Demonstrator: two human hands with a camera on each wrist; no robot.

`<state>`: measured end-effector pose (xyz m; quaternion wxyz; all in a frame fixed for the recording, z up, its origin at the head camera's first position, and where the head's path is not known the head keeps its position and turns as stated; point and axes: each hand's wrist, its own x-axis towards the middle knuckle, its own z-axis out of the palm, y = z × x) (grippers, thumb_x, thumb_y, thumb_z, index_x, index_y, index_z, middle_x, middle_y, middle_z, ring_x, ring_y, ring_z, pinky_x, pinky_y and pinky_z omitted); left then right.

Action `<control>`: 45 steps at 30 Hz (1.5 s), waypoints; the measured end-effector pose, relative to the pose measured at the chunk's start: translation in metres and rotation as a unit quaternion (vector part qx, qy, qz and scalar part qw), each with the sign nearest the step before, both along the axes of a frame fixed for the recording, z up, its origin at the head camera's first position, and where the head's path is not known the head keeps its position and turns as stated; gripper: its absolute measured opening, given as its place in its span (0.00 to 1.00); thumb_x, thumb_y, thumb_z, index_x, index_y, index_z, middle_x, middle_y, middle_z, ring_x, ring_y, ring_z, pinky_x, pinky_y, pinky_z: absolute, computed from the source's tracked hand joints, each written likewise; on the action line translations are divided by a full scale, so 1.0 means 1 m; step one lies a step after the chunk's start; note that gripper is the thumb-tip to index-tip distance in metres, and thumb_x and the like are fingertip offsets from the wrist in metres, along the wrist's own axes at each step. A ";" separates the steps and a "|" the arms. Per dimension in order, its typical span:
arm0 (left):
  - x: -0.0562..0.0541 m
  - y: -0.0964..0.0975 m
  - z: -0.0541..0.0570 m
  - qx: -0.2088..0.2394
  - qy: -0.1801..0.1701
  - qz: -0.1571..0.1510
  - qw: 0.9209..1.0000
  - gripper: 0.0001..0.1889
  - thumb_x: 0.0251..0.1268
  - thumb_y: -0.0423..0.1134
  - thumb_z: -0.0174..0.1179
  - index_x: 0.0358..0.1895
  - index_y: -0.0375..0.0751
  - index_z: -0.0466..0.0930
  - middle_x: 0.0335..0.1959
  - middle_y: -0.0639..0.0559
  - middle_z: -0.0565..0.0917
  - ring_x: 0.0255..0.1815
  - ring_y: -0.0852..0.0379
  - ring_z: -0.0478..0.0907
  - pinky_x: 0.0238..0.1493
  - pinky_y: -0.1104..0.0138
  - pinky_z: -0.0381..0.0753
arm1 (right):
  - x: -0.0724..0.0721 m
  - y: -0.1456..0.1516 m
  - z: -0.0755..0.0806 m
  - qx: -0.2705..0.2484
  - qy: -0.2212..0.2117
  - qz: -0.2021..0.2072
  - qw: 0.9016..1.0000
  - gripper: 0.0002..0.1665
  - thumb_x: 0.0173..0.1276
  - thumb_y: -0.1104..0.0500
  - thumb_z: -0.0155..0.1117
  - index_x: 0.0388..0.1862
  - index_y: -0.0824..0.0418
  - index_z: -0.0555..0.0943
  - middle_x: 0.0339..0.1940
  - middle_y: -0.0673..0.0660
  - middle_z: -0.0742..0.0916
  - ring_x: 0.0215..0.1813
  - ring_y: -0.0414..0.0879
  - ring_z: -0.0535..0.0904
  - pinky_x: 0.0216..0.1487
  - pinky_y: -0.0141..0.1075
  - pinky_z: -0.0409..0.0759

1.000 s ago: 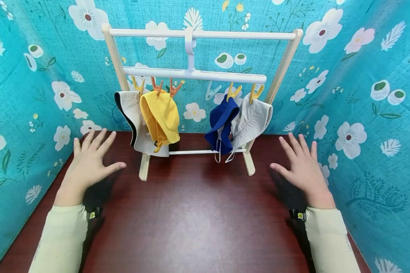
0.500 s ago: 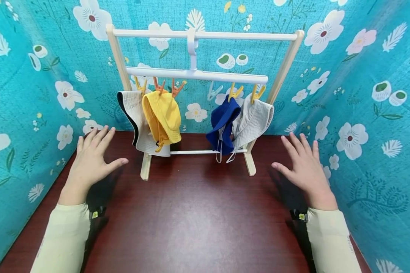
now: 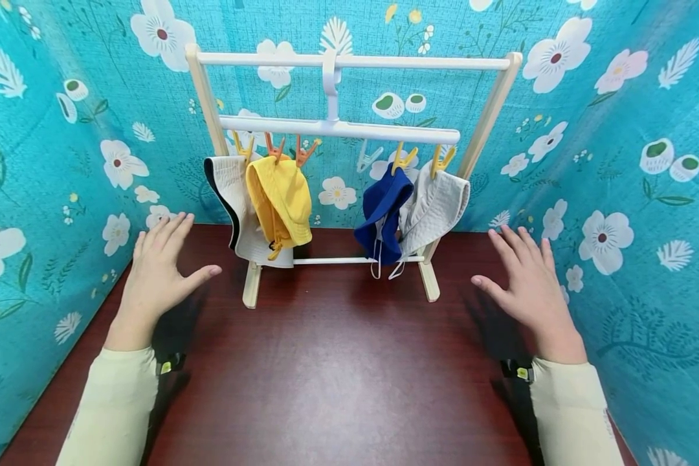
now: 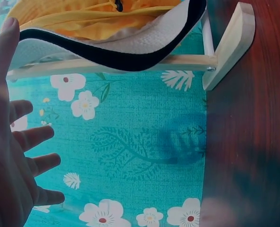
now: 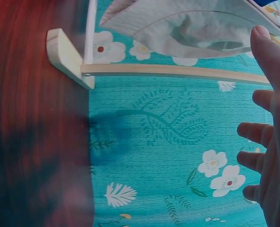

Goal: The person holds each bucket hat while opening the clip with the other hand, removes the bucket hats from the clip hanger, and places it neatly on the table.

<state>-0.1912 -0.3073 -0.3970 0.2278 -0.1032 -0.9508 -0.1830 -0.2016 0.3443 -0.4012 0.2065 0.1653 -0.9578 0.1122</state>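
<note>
My left hand [image 3: 157,275] is spread with its thumb apart, left of a small wooden rack [image 3: 495,116], holding nothing. On the other side my right hand [image 3: 530,288] is also spread, touching nothing. From the rack's top bar hangs a white hanger [image 3: 338,127] with clips. At its left end hang a white hat with black edging [image 3: 230,184] and a yellow hat [image 3: 291,200] overlapping it. A blue hat [image 3: 381,207] and a light grey hat [image 3: 437,207] hang at the right. The left wrist view shows the black-edged white hat [image 4: 144,49] beyond the thumb.
An orange clip [image 3: 305,152] and a pale blue clip [image 3: 368,156] hang on the hanger without a hat. The dark red-brown table [image 3: 338,362] lies below. Teal floral cloth [image 3: 646,213] encloses the back and both sides. White cords dangle from the blue and grey hats.
The whole head view has shifted slightly, so the rack appears a little farther right. Both hands stay spread beside the rack, with the right one slightly farther out. Nothing was taken hold of.
</note>
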 end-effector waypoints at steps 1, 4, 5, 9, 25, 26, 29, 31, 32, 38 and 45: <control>0.000 0.001 0.000 0.007 0.003 -0.001 1.000 0.56 0.54 0.68 0.70 0.83 0.49 0.54 0.81 0.40 0.60 0.83 0.37 0.49 0.79 0.35 0.35 | 0.001 0.000 0.002 -0.004 0.003 0.002 1.000 0.55 0.66 0.33 0.68 0.85 0.44 0.53 0.84 0.59 0.61 0.85 0.61 0.47 0.81 0.61 0.32; 0.000 0.002 0.000 0.028 0.013 -0.005 1.000 0.56 0.54 0.65 0.73 0.82 0.47 0.56 0.80 0.39 0.62 0.82 0.37 0.53 0.79 0.36 0.41 | 0.005 -0.002 0.009 -0.014 0.014 0.005 1.000 0.55 0.66 0.33 0.67 0.85 0.44 0.54 0.84 0.60 0.62 0.84 0.62 0.49 0.81 0.60 0.32; -0.001 0.003 0.000 0.036 0.016 -0.006 0.999 0.56 0.53 0.64 0.73 0.82 0.47 0.56 0.80 0.40 0.63 0.81 0.37 0.54 0.79 0.37 0.44 | 0.006 -0.002 0.011 -0.018 0.017 0.005 1.000 0.55 0.66 0.33 0.67 0.85 0.44 0.54 0.84 0.60 0.62 0.84 0.61 0.49 0.81 0.60 0.32; -0.001 0.006 -0.001 0.055 0.024 -0.009 0.998 0.55 0.52 0.62 0.75 0.82 0.48 0.57 0.79 0.40 0.65 0.80 0.36 0.57 0.78 0.38 0.48 | 0.008 -0.002 0.016 -0.032 0.026 0.011 0.999 0.54 0.66 0.33 0.68 0.85 0.45 0.55 0.83 0.60 0.63 0.85 0.61 0.50 0.82 0.59 0.34; -0.003 0.028 0.013 0.116 -0.002 0.023 0.993 0.54 0.54 0.64 0.73 0.82 0.52 0.57 0.79 0.40 0.65 0.78 0.36 0.59 0.75 0.34 0.54 | 0.017 -0.012 0.035 -0.081 0.091 0.047 0.991 0.49 0.64 0.36 0.71 0.79 0.50 0.67 0.74 0.64 0.75 0.78 0.62 0.65 0.81 0.59 0.50; -0.003 0.029 0.013 0.120 -0.005 0.025 0.993 0.54 0.54 0.64 0.73 0.82 0.52 0.57 0.79 0.40 0.65 0.79 0.36 0.59 0.75 0.34 0.55 | 0.018 -0.013 0.036 -0.083 0.096 0.048 0.991 0.49 0.64 0.36 0.71 0.79 0.50 0.68 0.74 0.64 0.76 0.77 0.62 0.65 0.81 0.59 0.51; -0.004 0.033 0.015 0.137 -0.004 0.026 0.990 0.53 0.55 0.64 0.73 0.82 0.52 0.57 0.79 0.43 0.66 0.79 0.38 0.60 0.73 0.34 0.59 | 0.019 -0.015 0.041 -0.084 0.111 0.055 0.989 0.49 0.65 0.30 0.66 0.79 0.50 0.68 0.73 0.64 0.77 0.77 0.62 0.66 0.80 0.59 0.53; -0.005 0.035 0.017 0.156 0.001 0.022 0.987 0.52 0.55 0.62 0.74 0.81 0.52 0.58 0.78 0.44 0.68 0.78 0.40 0.62 0.72 0.35 0.61 | 0.020 -0.016 0.044 -0.084 0.122 0.059 0.987 0.50 0.66 0.26 0.62 0.79 0.51 0.69 0.73 0.63 0.77 0.76 0.62 0.67 0.79 0.60 0.55; -0.005 0.037 0.017 0.167 0.002 0.020 0.986 0.51 0.56 0.61 0.74 0.81 0.52 0.58 0.77 0.45 0.69 0.77 0.41 0.63 0.72 0.36 0.62 | 0.020 -0.017 0.046 -0.084 0.127 0.060 0.987 0.50 0.66 0.25 0.60 0.79 0.51 0.69 0.73 0.63 0.77 0.76 0.62 0.67 0.79 0.60 0.55; -0.006 0.046 0.024 0.220 0.001 0.009 0.975 0.49 0.58 0.56 0.75 0.81 0.53 0.59 0.75 0.48 0.72 0.76 0.45 0.67 0.73 0.40 0.64 | 0.021 -0.023 0.056 -0.084 0.142 0.069 0.984 0.53 0.65 0.21 0.56 0.77 0.53 0.71 0.73 0.62 0.77 0.75 0.62 0.68 0.78 0.60 0.57; -0.008 0.054 0.030 0.228 0.013 0.005 0.974 0.48 0.57 0.55 0.76 0.80 0.52 0.60 0.73 0.48 0.73 0.75 0.46 0.69 0.71 0.42 0.67 | 0.023 -0.032 0.069 -0.088 0.184 0.092 0.975 0.54 0.64 0.19 0.54 0.74 0.57 0.74 0.69 0.64 0.80 0.73 0.64 0.71 0.77 0.60 0.60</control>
